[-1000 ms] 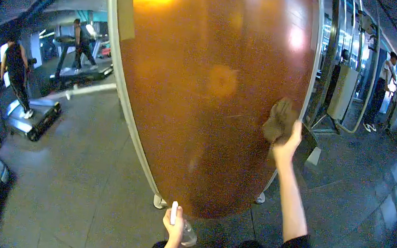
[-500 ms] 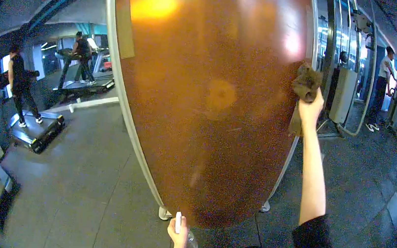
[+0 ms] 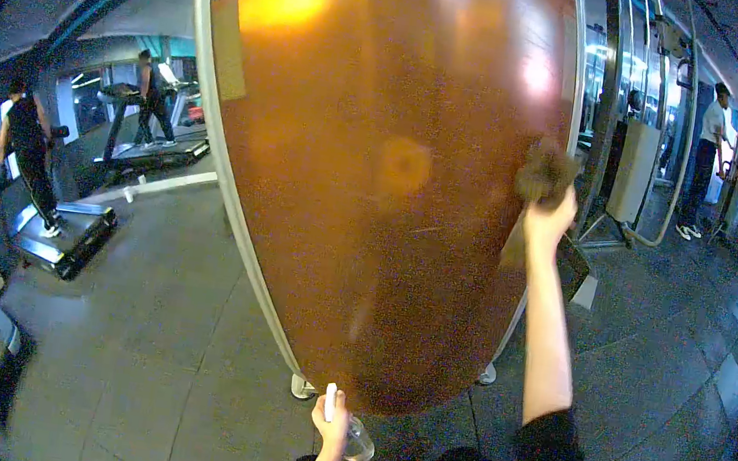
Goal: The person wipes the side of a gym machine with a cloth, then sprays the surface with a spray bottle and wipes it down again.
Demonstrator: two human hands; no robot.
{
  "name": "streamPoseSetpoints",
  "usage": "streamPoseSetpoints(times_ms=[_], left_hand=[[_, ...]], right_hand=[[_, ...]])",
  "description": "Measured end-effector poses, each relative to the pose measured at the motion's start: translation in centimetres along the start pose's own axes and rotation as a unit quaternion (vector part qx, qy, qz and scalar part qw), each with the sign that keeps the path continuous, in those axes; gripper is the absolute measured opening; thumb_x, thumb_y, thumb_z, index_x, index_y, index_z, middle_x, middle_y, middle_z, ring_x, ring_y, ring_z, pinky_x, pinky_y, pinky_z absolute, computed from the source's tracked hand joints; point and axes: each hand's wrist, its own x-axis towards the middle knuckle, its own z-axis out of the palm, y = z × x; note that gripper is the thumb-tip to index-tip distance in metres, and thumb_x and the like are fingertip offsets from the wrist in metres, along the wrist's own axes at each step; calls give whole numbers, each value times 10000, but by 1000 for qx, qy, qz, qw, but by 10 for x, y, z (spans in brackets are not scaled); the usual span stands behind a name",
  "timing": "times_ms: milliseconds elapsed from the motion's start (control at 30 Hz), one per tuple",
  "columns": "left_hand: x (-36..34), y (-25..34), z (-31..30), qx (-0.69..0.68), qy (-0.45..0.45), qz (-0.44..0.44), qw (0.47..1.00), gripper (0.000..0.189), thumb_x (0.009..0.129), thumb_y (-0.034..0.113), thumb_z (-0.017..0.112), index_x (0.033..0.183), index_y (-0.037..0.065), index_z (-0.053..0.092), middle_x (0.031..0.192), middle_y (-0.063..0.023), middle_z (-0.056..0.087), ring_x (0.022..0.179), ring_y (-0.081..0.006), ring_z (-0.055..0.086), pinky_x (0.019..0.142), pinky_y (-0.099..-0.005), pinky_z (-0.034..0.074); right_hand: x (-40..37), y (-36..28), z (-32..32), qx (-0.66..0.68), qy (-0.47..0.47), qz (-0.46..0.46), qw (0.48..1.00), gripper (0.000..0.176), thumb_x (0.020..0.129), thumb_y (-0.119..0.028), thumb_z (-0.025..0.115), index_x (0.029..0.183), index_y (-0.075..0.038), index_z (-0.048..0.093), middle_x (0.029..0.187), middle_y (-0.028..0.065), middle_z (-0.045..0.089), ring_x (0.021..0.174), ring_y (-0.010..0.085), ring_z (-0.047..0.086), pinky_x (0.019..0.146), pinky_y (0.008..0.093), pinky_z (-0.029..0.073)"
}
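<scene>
A tall reddish-brown glossy board (image 3: pixel 366 258) with a pale metal frame stands right in front of me. Against its right side my right hand (image 3: pixel 550 220) presses a bunched brown cloth (image 3: pixel 545 173), fingers closed around it. Low down, near the board's bottom edge, my left hand (image 3: pixel 330 424) grips a clear spray bottle (image 3: pixel 358 443) by its white trigger head. The bottle is tilted and partly hidden behind that hand. A tan strip (image 3: pixel 232 52) shows along the board's upper left edge.
To the left, one person (image 3: pixel 30 143) walks on a treadmill (image 3: pixel 64 235) and another (image 3: pixel 155 98) is on a treadmill farther back. At right stand a cable machine (image 3: pixel 634 171) and a person in a white shirt (image 3: pixel 711 134). Wheeled feet (image 3: pixel 302 386) support the board on dark floor tiles.
My right hand has moved down and to the left with the cloth along the board. My left hand stays low with the bottle, which shows a little more. The people have shifted slightly.
</scene>
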Motion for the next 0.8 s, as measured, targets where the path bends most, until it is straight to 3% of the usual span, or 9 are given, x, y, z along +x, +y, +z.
streamPoseSetpoints(times_ms=[167,267,333,400,500,533,600,667,800], left_hand=[[7,0,-6,60,20,46,997,219,837,197,649,772,47,504,571,13,487,457,-65,456,407,-226,387],[3,7,-8,48,29,51,997,205,837,195,646,784,49,513,580,12,495,462,-65,461,417,-225,398],[6,3,-10,57,26,54,997,200,837,195,646,790,50,517,585,11,499,465,-66,464,419,-225,402],[7,-7,-14,48,13,48,998,205,835,213,650,802,51,528,592,11,504,467,-67,469,424,-224,407],[1,-1,-11,77,16,18,997,219,832,233,655,811,51,536,597,10,508,474,-69,475,426,-224,410],[1,-5,-12,69,3,2,998,226,828,244,658,802,51,542,597,16,506,482,-68,478,431,-227,412],[7,-24,-20,81,-17,52,995,229,826,247,663,792,51,549,600,30,497,478,-59,456,425,-223,384],[0,-7,-15,84,-19,49,995,231,826,249,664,790,51,551,599,35,493,476,-55,446,422,-221,373],[-1,9,-24,47,-3,17,999,220,834,245,655,809,53,551,600,34,492,474,-50,436,420,-220,370]], right_hand=[[61,15,2,8,-40,-1,999,367,706,-42,665,1058,8,578,967,137,656,878,206,622,798,303,470],[-1,4,-13,17,-38,-58,997,383,733,-16,634,1105,8,544,1020,112,619,935,200,582,826,304,455],[-57,8,-23,210,-60,103,970,414,714,-27,654,1109,3,533,1043,138,588,967,239,562,864,330,442],[-104,28,-36,34,-95,-13,995,401,729,-61,635,1109,-1,522,1055,136,574,1028,267,537,888,371,430],[-83,4,-32,172,-83,91,977,287,887,-166,471,1139,-36,519,1078,93,574,984,225,556,871,366,446],[-70,22,-23,365,-68,242,897,314,935,-228,378,1144,-42,520,1075,80,575,969,198,560,840,353,463],[-23,-1,-26,22,-73,12,997,353,787,-94,607,1129,-38,540,1040,73,615,940,220,593,829,347,472],[22,18,-13,-76,-31,5,997,442,664,-122,715,1069,-11,578,978,172,642,939,321,615,815,369,477],[38,10,-12,-82,-55,-9,995,429,672,-118,703,1071,-10,586,963,195,642,918,330,621,814,364,476]])
